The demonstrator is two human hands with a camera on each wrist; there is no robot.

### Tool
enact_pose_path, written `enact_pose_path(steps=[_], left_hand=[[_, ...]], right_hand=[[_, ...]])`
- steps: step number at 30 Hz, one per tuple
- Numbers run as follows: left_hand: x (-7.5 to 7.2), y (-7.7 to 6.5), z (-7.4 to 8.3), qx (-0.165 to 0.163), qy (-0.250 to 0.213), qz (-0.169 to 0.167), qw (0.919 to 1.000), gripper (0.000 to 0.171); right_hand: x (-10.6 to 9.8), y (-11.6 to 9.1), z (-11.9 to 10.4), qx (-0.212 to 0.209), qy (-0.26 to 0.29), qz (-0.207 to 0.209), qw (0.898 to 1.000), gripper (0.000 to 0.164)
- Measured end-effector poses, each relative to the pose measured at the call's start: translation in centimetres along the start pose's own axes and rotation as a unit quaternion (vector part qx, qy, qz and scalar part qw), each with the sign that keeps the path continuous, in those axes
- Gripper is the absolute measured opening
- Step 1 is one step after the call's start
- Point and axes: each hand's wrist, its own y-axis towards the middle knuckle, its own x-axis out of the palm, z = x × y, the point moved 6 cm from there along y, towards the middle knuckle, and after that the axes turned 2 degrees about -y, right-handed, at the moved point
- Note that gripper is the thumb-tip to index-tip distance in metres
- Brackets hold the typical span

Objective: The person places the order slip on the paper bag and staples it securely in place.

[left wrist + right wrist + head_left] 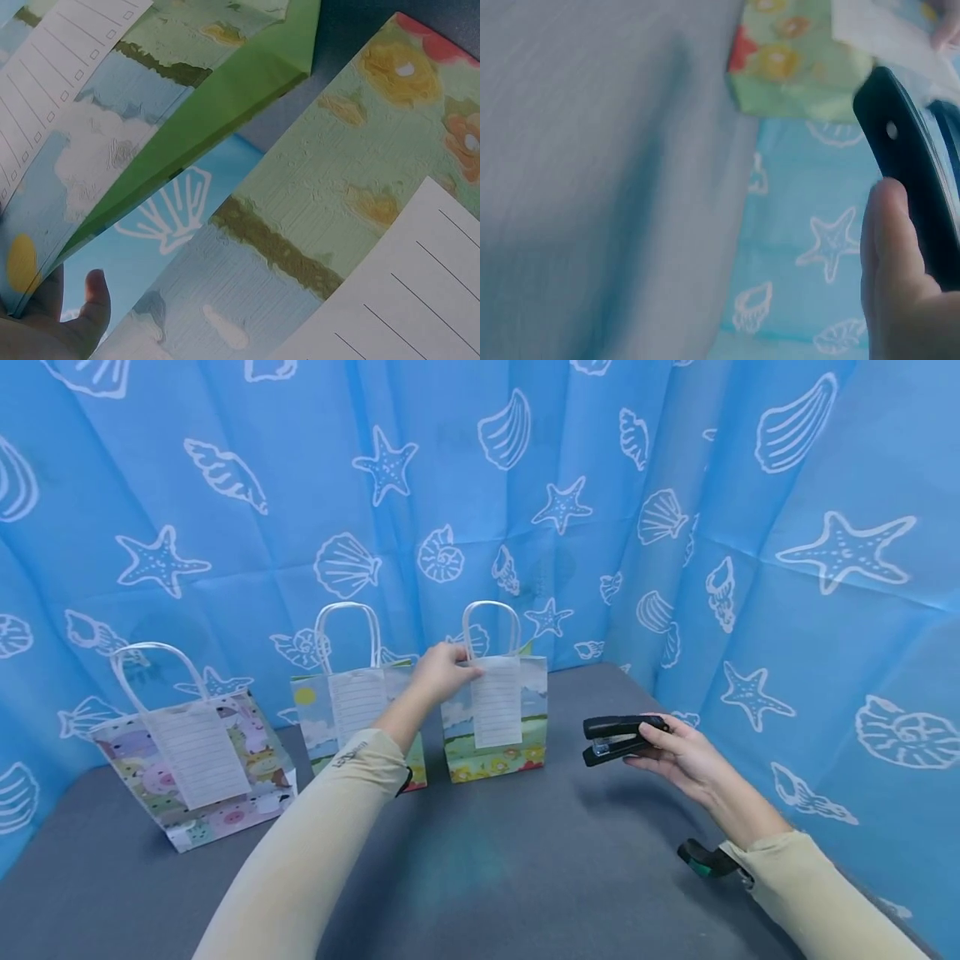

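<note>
My left hand (442, 672) grips the upper left corner of the right-hand paper gift bag (534, 702), which has a painted meadow with flowers. In the left wrist view, that bag's green side (247, 97) shows above the hand (56, 322), with fingers behind its edge. A lined white paper slip (497, 702) hangs over the bag's front below its white handle, close to my fingertips. Over the table at the right, my right hand (686, 760) holds a black stapler (622, 727), its jaws apart and pointing toward the bag. The stapler (907, 165) also shows in the right wrist view.
A matching meadow bag (311, 718) with a lined slip stands just left of the held one. Farther left, an animal-print bag (270, 760) leans, also with a slip. Grey cloth covers the table (510, 860); blue shell-print curtains (450, 485) close off the back and right.
</note>
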Motion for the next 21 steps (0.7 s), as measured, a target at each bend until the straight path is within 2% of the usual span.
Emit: enact_pose_path(steps=[2,4,5,7,8,11,12,14,16,21], left_hand=[[-0.1,0.0,-0.1,-0.002,0.000,0.000,1.0000,0.020],[-0.1,0.0,-0.1,-0.002,-0.001,-0.002,1.0000,0.020],[-0.1,0.0,-0.1,-0.001,-0.001,-0.003,1.0000,0.021],[-0.1,0.0,-0.1,0.000,0.001,-0.004,1.0000,0.021],[-0.1,0.0,-0.1,0.000,0.002,-0.004,1.0000,0.021],[-0.1,0.0,-0.2,-0.001,0.004,-0.003,1.0000,0.021],[-0.1,0.0,-0.2,0.000,0.005,-0.002,1.0000,0.021],[-0.1,0.0,-0.2,0.002,0.005,-0.003,1.0000,0.021],[0.0,0.0,-0.1,0.006,0.004,-0.003,1.0000,0.020],[0.0,0.1,-0.1,0.010,0.003,-0.003,0.9999,0.019]], right_hand=[[0.5,0.5,0.1,0.011,0.107,-0.008,0.994,0.012],[0.7,0.9,0.1,0.015,0.207,0.004,0.978,0.014],[0.7,1.1,0.2,0.015,0.255,0.018,0.967,0.012],[0.5,1.6,0.4,0.013,0.348,0.068,0.935,0.011],[0.4,1.8,0.6,0.013,0.377,0.093,0.922,0.017],[0.2,2.5,1.3,0.029,0.418,0.175,0.891,0.045],[0.2,2.6,1.6,0.037,0.422,0.195,0.885,0.056],[0.3,2.9,1.8,0.048,0.402,0.220,0.887,0.073],[0.4,3.1,2.0,0.054,0.377,0.234,0.895,0.076],[1.7,3.6,1.9,0.060,0.339,0.175,0.922,0.070]])
